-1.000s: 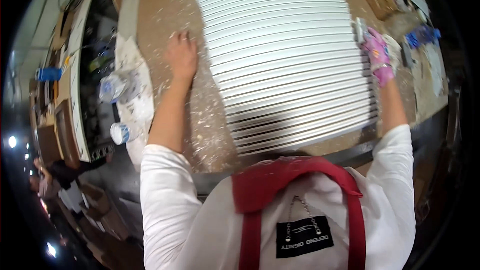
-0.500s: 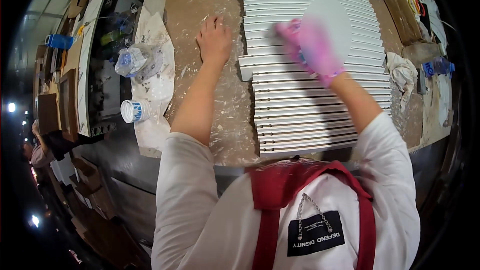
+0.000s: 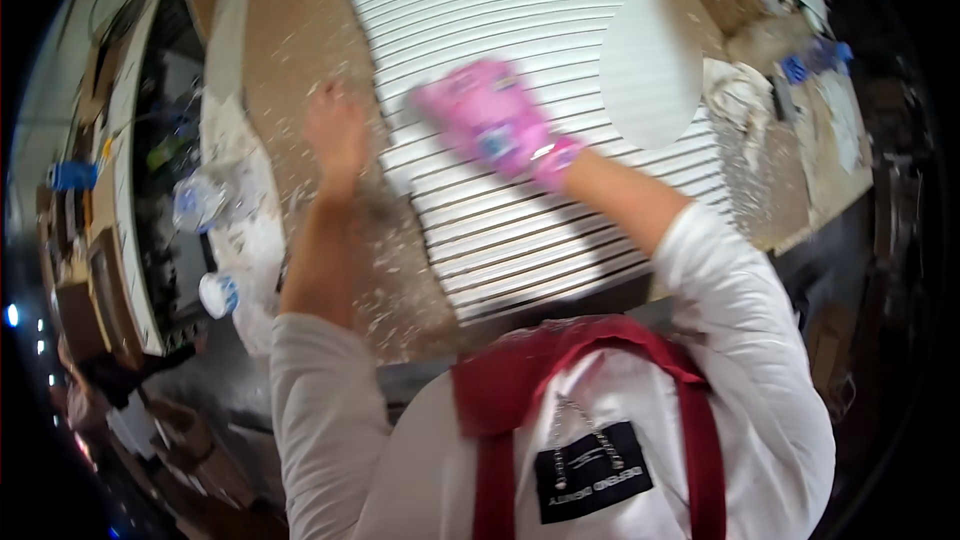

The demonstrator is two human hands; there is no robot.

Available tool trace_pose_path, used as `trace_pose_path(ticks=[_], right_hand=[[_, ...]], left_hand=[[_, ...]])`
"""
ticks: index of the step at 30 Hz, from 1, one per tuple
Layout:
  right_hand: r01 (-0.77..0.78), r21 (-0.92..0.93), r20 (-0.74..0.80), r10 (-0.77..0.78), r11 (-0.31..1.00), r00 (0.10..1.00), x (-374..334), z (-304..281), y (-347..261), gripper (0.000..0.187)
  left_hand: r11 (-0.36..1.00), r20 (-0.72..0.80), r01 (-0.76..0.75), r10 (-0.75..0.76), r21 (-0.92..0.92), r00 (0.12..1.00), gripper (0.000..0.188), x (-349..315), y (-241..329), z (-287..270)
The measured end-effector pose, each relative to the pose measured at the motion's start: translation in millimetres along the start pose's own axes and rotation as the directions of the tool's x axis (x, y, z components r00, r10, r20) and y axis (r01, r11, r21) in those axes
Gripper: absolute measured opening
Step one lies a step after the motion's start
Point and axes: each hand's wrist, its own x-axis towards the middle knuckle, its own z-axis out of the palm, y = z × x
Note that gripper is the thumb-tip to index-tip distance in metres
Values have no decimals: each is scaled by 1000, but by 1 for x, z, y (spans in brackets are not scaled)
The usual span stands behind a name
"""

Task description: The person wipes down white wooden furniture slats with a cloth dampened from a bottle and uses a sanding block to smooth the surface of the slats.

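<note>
Rows of white grooved strips (image 3: 470,15) lie side by side on the brown worktable, running crosswise before me. My right hand (image 3: 490,120), in a pink patterned glove, reaches over their left part, fingers together. A small dark patch shows at its fingertips; blur hides what it is. My left hand (image 3: 335,125) is bare and blurred. It rests on the table left of the strips, fingers stretched forward, holding nothing that I can see. One strip's end (image 3: 398,183) juts out a little between my hands. A pale oval patch covers some strips on the right.
At the left, a clear plastic bottle (image 3: 200,202) and a white cup (image 3: 218,294) lie on a stained sheet (image 3: 250,240). A crumpled cloth (image 3: 738,95) and another bottle (image 3: 822,58) are on the right. The brown worktable (image 3: 300,20) extends away from me.
My gloved right hand has swept left across the strips, to their left part. The whole view has shifted and tilted; my left hand remains on the table beside the strips.
</note>
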Motion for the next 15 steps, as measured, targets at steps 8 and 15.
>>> trace_pose_path(ticks=[8, 15], right_hand=[[-326, -119, -65, 321, 938, 945, -98, -44, 117, 23], [-583, 739, -192, 935, 338, 298, -225, -41, 296, 44]], left_hand=[[992, -111, -90, 99, 85, 989, 38, -2, -9, 1], [988, -95, -96, 108, 119, 990, 38, -4, 9, -3]])
